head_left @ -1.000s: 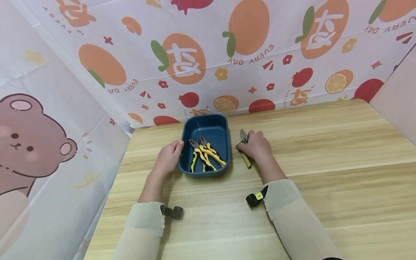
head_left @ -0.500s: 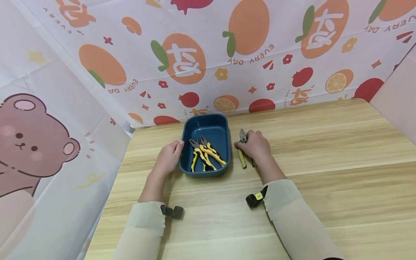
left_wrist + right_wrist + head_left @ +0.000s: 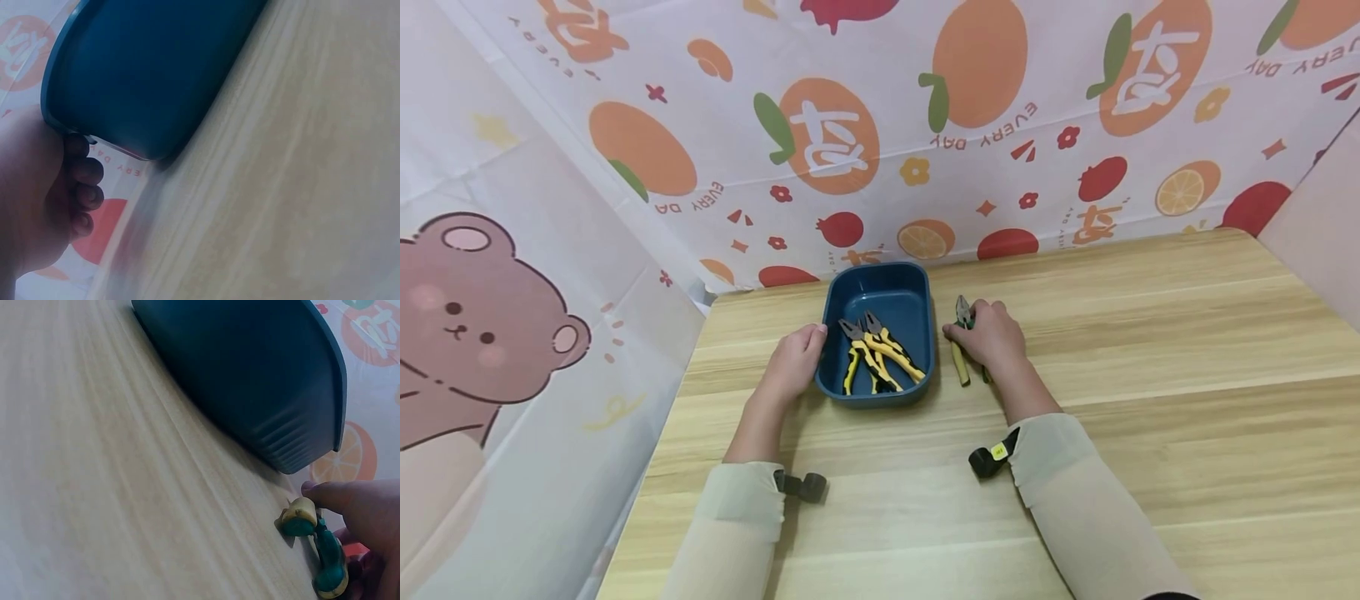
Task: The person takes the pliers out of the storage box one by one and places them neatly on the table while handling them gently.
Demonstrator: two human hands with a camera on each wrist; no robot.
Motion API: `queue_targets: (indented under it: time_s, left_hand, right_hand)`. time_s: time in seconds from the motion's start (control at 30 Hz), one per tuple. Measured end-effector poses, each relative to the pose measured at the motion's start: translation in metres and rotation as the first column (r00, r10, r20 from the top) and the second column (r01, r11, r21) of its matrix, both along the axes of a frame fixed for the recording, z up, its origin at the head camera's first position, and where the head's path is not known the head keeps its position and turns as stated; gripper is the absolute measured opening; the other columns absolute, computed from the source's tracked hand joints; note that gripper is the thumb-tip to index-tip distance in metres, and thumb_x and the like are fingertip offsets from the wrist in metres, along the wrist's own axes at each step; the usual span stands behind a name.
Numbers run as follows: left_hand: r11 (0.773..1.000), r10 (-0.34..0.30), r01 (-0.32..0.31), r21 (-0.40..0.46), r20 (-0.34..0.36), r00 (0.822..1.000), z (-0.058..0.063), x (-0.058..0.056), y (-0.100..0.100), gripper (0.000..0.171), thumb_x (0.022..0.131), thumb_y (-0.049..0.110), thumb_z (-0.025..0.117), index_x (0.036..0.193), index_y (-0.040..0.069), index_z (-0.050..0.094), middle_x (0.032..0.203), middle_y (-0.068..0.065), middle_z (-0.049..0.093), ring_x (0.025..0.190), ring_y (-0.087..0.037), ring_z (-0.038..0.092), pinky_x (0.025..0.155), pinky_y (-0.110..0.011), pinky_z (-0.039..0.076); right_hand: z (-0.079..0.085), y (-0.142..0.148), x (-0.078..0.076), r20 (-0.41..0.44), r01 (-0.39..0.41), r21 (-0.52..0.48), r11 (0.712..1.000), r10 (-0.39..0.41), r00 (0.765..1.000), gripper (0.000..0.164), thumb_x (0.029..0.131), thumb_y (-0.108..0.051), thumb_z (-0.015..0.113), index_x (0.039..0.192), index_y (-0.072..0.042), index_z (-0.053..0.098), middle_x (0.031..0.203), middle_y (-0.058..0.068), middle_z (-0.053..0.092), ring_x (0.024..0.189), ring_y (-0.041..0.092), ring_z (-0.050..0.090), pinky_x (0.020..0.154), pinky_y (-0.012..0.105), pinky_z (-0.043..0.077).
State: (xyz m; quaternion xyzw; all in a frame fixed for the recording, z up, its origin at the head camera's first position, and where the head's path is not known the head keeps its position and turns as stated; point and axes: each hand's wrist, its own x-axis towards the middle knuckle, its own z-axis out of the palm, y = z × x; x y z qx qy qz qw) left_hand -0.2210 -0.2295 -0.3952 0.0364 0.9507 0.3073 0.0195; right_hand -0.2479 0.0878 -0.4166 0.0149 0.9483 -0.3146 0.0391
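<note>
A dark blue plastic bin (image 3: pixel 874 402) stands on the table, holding several pliers (image 3: pixel 880 354) with yellow and black handles. My left hand (image 3: pixel 796 360) grips its left rim, thumb on top and fingers curled outside, as the left wrist view shows. To the right of the bin, my right hand (image 3: pixel 994 335) holds another pair of pliers (image 3: pixel 961 365) between thumb and fingers. These have worn yellow and green handles, spread a little apart, and their grey head points away from me. In the right wrist view the handle ends of the pliers (image 3: pixel 299 519) show close over the wood, partly covered by the fingers.
The wooden table (image 3: pixel 1150 358) stretches far to the right. Behind the bin hangs a white fruit-print curtain (image 3: pixel 887 200), and a bear-print sheet (image 3: pixel 550 450) hangs along the left. Each sleeve has a small black camera (image 3: pixel 811 487) strapped at the cuff.
The pliers in my right hand have turned slightly, and a second handle now shows below the hand. My left hand keeps its grip on the bin. The head view has shifted a little.
</note>
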Motion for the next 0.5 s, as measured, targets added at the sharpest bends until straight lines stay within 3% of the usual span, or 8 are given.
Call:
queue_targets:
  time_s: [0.2,0.5]
  left_hand:
    - [1.000,-0.001,0.001,0.008,-0.001,1.000,-0.0031,-0.0007,-0.0007,0.052,0.107,0.042,0.027,0.097,0.004,0.060,0.077,-0.011,0.051,0.086,-0.029,0.055,0.078,-0.039,0.042]
    - [1.000,-0.002,0.002,0.022,0.004,1.000,-0.0044,-0.0001,0.0005,0.053,0.107,0.043,0.026,0.103,0.003,0.061,0.079,-0.011,0.052,0.088,-0.030,0.055,0.080,-0.040,0.042]
  right_hand:
    - [-0.0043,0.0012,-0.0009,-0.013,-0.007,-0.001,1.000,0.007,1.000,0.062,0.086,-0.055,0.065,0.120,-0.004,0.056,0.106,0.018,0.050,0.087,0.035,0.056,0.075,0.045,0.047]
    - [-0.0054,0.0018,0.0001,-0.013,-0.003,-0.006,1.000,0.003,1.000,0.062,0.086,-0.055,0.065,0.119,-0.004,0.056,0.105,0.018,0.050,0.087,0.035,0.055,0.074,0.044,0.046]
